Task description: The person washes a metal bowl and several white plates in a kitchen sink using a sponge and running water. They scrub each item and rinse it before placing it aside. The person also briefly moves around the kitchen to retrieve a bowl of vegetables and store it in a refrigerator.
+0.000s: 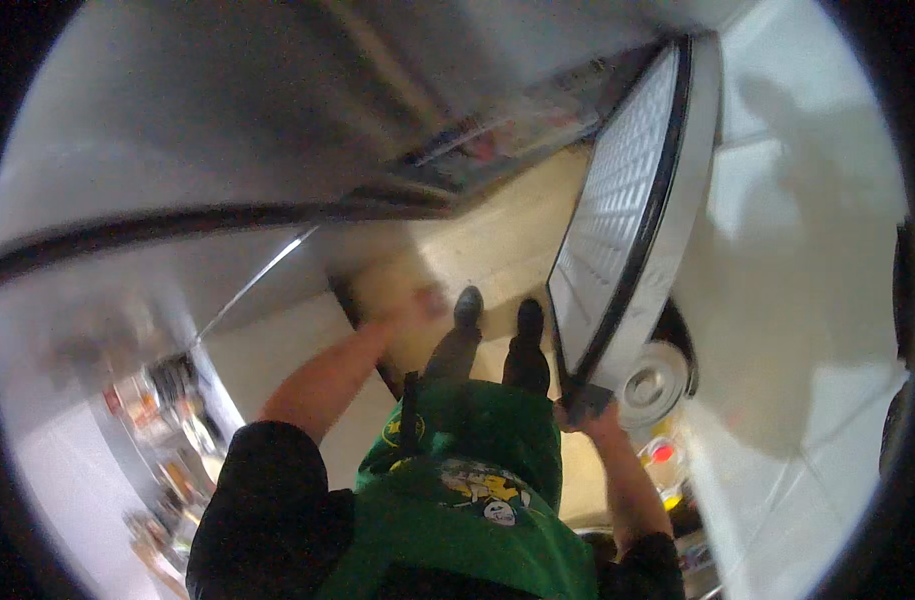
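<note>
A refrigerator door stands swung open on my right, its white ribbed inner panel edged by a black seal. My right hand is closed around the near edge of this door, on a dark part that may be a handle. My left hand reaches forward, apart from the door, and is smeared by motion. Its fingers do not show clearly, and I cannot tell whether it holds anything. Ahead is the blurred opening of the cabinet, with packages low inside it.
A round metal lid or pot sits beyond the door's near edge, with bottles close by. White wall tiles rise on the right. Shelves of small items stand at left. My shoes are on the tan floor.
</note>
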Demonstrator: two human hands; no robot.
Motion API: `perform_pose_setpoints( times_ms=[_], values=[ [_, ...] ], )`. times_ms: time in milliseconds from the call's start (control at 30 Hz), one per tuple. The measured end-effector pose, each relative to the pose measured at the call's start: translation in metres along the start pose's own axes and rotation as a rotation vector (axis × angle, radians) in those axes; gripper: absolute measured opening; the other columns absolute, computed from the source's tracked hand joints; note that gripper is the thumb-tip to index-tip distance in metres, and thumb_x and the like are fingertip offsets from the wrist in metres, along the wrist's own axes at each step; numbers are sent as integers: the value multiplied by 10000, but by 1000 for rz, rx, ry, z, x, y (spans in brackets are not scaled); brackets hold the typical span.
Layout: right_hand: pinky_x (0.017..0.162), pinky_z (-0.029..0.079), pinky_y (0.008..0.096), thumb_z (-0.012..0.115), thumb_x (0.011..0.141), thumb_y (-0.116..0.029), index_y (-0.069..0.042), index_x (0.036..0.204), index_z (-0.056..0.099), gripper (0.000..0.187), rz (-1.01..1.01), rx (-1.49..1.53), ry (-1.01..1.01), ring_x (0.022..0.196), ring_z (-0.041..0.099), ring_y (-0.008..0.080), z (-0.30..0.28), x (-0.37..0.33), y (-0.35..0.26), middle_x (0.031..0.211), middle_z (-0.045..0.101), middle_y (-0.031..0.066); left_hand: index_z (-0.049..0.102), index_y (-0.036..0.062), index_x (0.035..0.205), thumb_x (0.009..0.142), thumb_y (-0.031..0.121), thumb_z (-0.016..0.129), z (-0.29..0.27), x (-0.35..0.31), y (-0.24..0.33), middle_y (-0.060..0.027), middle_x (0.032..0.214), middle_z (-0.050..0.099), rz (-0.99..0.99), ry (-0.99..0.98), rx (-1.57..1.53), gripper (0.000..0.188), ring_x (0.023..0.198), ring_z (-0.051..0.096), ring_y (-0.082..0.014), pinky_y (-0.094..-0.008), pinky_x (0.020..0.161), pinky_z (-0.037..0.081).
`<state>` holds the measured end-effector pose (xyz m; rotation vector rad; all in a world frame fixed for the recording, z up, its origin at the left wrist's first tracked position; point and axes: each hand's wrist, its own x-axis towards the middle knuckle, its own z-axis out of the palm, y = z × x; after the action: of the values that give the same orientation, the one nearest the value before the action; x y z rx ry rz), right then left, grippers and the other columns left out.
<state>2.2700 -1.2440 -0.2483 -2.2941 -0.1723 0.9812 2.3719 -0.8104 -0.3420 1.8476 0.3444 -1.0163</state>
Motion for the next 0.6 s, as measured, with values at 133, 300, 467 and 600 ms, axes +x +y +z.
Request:
perform_pose_setpoints(
  times_ms=[133, 300, 467, 600],
  values=[
    [705, 483, 412, 538, 772, -289, -109, 1152, 528, 420, -94, -163, -74, 784, 608, 323, -31, 48, -98, 901, 631, 165, 584, 104, 1049, 785, 355, 579, 47, -206, -76, -108, 1017, 607, -467, 114, 184, 364, 889, 582, -266, -383, 788, 471],
    [706, 460, 288, 542, 783, -148, -29, 1151, 528, 387, -210, 200, -106, 784, 590, 186, -65, 70, -170, 884, 614, 132, 597, 120, 985, 763, 175, 580, 81, -424, -176, -55, 957, 604, -607, 605, 65, 230, 906, 556, -219, -328, 762, 477],
    [691, 456, 288, 532, 783, -132, 11, 940, 607, 226, -256, -53, -258, 759, 576, 164, -68, 122, -123, 837, 625, 109, 511, 63, 954, 828, 113, 524, 230, -528, -186, -56, 771, 539, -312, 1557, -1435, 136, 590, 534, -169, -312, 511, 473],
    [539, 410, 303, 526, 798, -152, -6, 758, 560, 156, -530, -211, -150, 598, 518, 134, -39, 98, -156, 641, 542, 43, 577, 52, 819, 802, 127, 526, 372, -516, -214, -99, 744, 573, -485, 1369, -1274, 92, 587, 555, -203, -351, 561, 489]
  ],
)
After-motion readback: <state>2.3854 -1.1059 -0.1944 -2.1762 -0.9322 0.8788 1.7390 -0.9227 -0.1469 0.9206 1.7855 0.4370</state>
